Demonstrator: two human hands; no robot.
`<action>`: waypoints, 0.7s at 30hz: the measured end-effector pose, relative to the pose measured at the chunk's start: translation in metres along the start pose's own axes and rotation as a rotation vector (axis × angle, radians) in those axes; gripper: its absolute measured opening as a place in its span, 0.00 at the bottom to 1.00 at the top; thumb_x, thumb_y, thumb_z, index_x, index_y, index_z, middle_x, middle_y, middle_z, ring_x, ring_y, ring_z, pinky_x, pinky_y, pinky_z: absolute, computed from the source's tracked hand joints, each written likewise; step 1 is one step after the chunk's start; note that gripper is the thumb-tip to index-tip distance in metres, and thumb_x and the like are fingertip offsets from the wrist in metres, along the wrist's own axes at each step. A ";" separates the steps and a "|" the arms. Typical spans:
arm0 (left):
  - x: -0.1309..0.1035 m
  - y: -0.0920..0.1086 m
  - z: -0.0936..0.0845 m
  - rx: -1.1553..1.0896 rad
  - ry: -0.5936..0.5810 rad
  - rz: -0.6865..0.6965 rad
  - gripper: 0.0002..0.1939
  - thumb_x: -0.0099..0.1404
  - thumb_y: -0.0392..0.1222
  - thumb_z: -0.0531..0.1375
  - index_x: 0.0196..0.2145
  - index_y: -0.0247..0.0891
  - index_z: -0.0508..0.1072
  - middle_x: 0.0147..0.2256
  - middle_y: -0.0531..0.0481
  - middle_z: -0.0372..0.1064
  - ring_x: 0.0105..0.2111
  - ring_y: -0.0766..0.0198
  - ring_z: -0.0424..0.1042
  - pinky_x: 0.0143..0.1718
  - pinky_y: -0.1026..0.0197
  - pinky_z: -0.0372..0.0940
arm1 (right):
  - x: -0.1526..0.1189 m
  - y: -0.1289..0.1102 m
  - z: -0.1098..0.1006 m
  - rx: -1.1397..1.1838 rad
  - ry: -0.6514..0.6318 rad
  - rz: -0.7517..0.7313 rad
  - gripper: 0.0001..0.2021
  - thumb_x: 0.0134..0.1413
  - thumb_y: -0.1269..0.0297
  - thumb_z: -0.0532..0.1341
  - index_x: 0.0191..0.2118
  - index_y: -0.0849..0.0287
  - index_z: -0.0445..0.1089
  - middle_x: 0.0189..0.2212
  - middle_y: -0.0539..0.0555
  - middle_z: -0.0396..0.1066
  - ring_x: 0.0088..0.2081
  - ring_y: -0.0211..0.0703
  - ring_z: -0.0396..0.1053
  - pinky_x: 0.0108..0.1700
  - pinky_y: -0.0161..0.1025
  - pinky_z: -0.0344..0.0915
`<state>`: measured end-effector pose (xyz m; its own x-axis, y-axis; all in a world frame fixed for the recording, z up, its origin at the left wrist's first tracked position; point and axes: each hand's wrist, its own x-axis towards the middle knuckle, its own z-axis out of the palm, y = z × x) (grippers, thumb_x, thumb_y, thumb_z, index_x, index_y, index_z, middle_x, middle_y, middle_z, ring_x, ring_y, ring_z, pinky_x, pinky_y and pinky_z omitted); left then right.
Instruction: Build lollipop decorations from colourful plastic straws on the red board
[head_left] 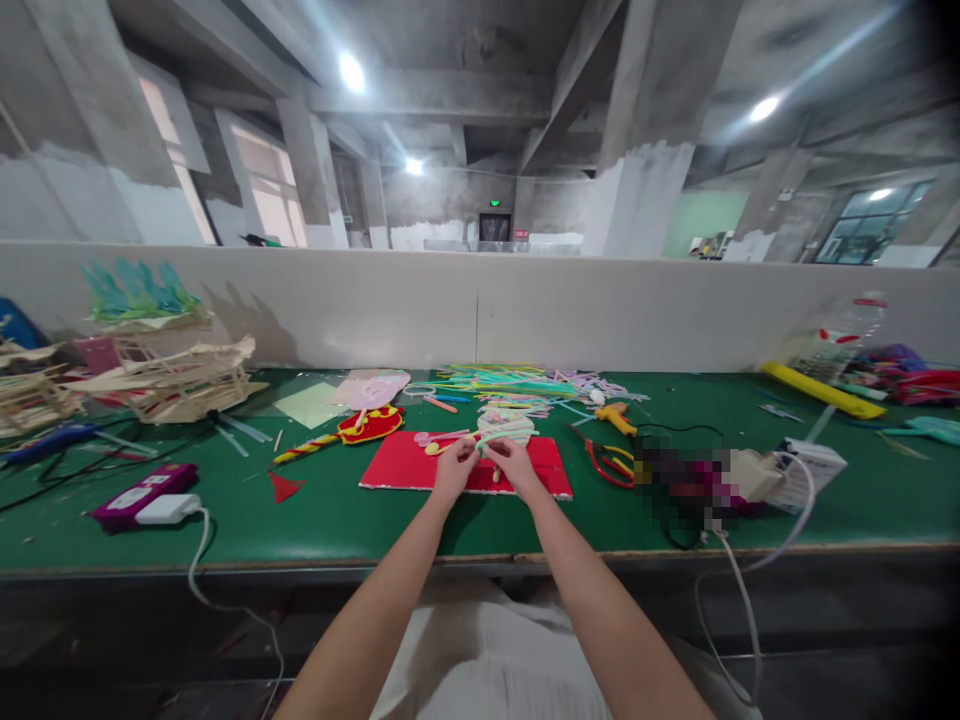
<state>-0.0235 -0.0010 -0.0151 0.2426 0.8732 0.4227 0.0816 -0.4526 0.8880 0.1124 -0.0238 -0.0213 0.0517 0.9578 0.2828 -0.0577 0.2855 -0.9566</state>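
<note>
Both hands meet over a red board [401,470] in the middle of the green table. My left hand [454,468] and my right hand [513,466] are closed, fingertips pinching a small pale green strip [482,446] between them. Whether it is a straw or clay is too small to tell. Beside my left hand, on the board, lie a yellow round-ended stick [433,449] and a pink round-ended stick [422,439]. Behind my fingers is a pale round piece with strips [504,424]. A small tan peg-like piece [496,474] shows below the fingertips.
Colourful straws [495,380] lie along the back. A red-and-yellow craft piece [371,425] sits left, with a wooden stick model [187,380] beyond. At right are red-handled pliers [606,468] and a yellow glue gun [616,417]. A purple power strip [146,497] trails a white cable.
</note>
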 end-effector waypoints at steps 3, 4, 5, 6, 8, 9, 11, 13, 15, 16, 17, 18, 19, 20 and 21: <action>0.000 -0.001 0.000 0.070 0.018 0.037 0.09 0.53 0.43 0.55 0.30 0.35 0.67 0.25 0.51 0.67 0.27 0.66 0.67 0.30 0.64 0.62 | 0.000 0.001 0.000 -0.020 0.001 0.011 0.14 0.40 0.56 0.59 0.32 0.60 0.65 0.28 0.50 0.68 0.11 0.28 0.58 0.11 0.30 0.57; -0.001 -0.002 0.000 0.098 0.026 0.048 0.09 0.53 0.42 0.55 0.30 0.35 0.67 0.25 0.52 0.67 0.27 0.66 0.67 0.30 0.64 0.61 | 0.000 0.001 0.000 -0.028 0.006 0.009 0.14 0.40 0.56 0.59 0.32 0.60 0.65 0.27 0.50 0.68 0.11 0.28 0.57 0.11 0.30 0.57; -0.001 -0.002 0.001 0.126 0.036 0.056 0.09 0.53 0.42 0.55 0.30 0.35 0.67 0.24 0.52 0.67 0.26 0.66 0.67 0.30 0.64 0.61 | 0.000 0.001 0.000 -0.035 0.010 0.006 0.13 0.40 0.56 0.59 0.31 0.60 0.65 0.27 0.50 0.68 0.11 0.28 0.57 0.11 0.30 0.56; -0.001 -0.003 0.001 0.150 0.044 0.062 0.08 0.52 0.42 0.55 0.30 0.35 0.67 0.24 0.52 0.67 0.26 0.66 0.66 0.30 0.64 0.61 | -0.001 0.001 0.000 -0.041 0.016 0.002 0.13 0.40 0.56 0.59 0.31 0.60 0.65 0.26 0.50 0.68 0.10 0.28 0.57 0.11 0.30 0.56; -0.002 -0.003 0.001 0.185 0.055 0.067 0.08 0.52 0.41 0.55 0.30 0.36 0.67 0.23 0.53 0.66 0.25 0.67 0.66 0.29 0.64 0.61 | -0.001 0.000 0.000 -0.051 0.020 -0.005 0.13 0.40 0.56 0.59 0.30 0.60 0.64 0.25 0.49 0.68 0.10 0.28 0.57 0.11 0.30 0.56; -0.003 -0.003 0.001 0.196 0.060 0.071 0.08 0.52 0.41 0.55 0.30 0.36 0.67 0.23 0.53 0.66 0.25 0.67 0.66 0.29 0.64 0.61 | -0.002 -0.001 0.001 -0.055 0.019 -0.005 0.13 0.39 0.55 0.59 0.30 0.60 0.64 0.24 0.49 0.68 0.10 0.29 0.57 0.11 0.30 0.56; -0.003 -0.002 0.000 0.206 0.065 0.084 0.07 0.52 0.41 0.55 0.30 0.36 0.67 0.24 0.53 0.67 0.26 0.66 0.66 0.30 0.63 0.61 | -0.002 -0.002 0.001 -0.060 0.021 -0.001 0.13 0.39 0.55 0.59 0.29 0.60 0.64 0.24 0.49 0.68 0.11 0.29 0.57 0.11 0.30 0.55; -0.004 -0.001 0.000 0.203 0.066 0.092 0.07 0.52 0.41 0.55 0.30 0.36 0.68 0.26 0.52 0.68 0.28 0.66 0.67 0.32 0.63 0.62 | -0.003 -0.003 0.002 -0.060 0.027 0.006 0.13 0.38 0.55 0.60 0.29 0.60 0.64 0.24 0.49 0.68 0.10 0.29 0.57 0.11 0.30 0.55; -0.003 0.000 -0.001 0.197 0.062 0.088 0.08 0.52 0.40 0.55 0.30 0.36 0.68 0.27 0.50 0.68 0.29 0.65 0.67 0.33 0.62 0.62 | -0.003 -0.003 0.002 -0.055 0.033 0.014 0.13 0.38 0.55 0.60 0.29 0.60 0.64 0.23 0.49 0.68 0.10 0.29 0.57 0.11 0.30 0.55; -0.003 0.000 -0.001 0.194 0.059 0.084 0.08 0.51 0.40 0.55 0.30 0.36 0.68 0.28 0.50 0.69 0.30 0.65 0.67 0.34 0.62 0.62 | -0.003 -0.002 0.002 -0.052 0.037 0.017 0.13 0.38 0.55 0.60 0.29 0.60 0.64 0.22 0.48 0.67 0.10 0.29 0.57 0.11 0.30 0.55; -0.003 0.000 -0.001 0.193 0.056 0.081 0.08 0.51 0.40 0.55 0.31 0.36 0.68 0.28 0.50 0.69 0.30 0.65 0.68 0.34 0.61 0.62 | -0.003 -0.002 0.002 -0.050 0.038 0.019 0.13 0.39 0.56 0.60 0.29 0.60 0.63 0.21 0.48 0.67 0.10 0.29 0.57 0.11 0.30 0.55; -0.003 0.000 -0.001 0.194 0.055 0.079 0.08 0.51 0.40 0.55 0.31 0.36 0.68 0.28 0.50 0.69 0.30 0.65 0.68 0.34 0.61 0.62 | -0.003 -0.002 0.002 -0.049 0.039 0.019 0.13 0.39 0.56 0.60 0.29 0.60 0.63 0.21 0.48 0.67 0.10 0.30 0.57 0.11 0.30 0.55; -0.002 0.000 -0.001 0.196 0.056 0.079 0.08 0.51 0.40 0.55 0.31 0.36 0.68 0.28 0.50 0.69 0.30 0.65 0.68 0.34 0.61 0.62 | -0.003 -0.002 0.002 -0.049 0.040 0.017 0.12 0.39 0.56 0.60 0.28 0.60 0.64 0.21 0.48 0.67 0.10 0.30 0.57 0.11 0.30 0.55; -0.002 0.000 -0.001 0.201 0.058 0.079 0.08 0.51 0.40 0.55 0.31 0.36 0.68 0.29 0.50 0.69 0.30 0.65 0.68 0.34 0.61 0.62 | -0.003 -0.002 0.002 -0.052 0.039 0.015 0.12 0.39 0.57 0.60 0.28 0.59 0.64 0.21 0.48 0.66 0.10 0.30 0.57 0.11 0.30 0.54; -0.002 0.001 -0.001 0.206 0.061 0.078 0.08 0.51 0.40 0.55 0.31 0.36 0.68 0.28 0.50 0.69 0.30 0.65 0.68 0.34 0.61 0.62 | -0.003 -0.002 0.002 -0.056 0.036 0.014 0.11 0.39 0.57 0.60 0.28 0.59 0.64 0.21 0.48 0.67 0.10 0.29 0.57 0.10 0.30 0.54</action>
<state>-0.0245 -0.0033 -0.0154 0.1972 0.8408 0.5042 0.2626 -0.5408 0.7991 0.1105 -0.0269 -0.0195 0.0874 0.9596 0.2673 -0.0029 0.2685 -0.9633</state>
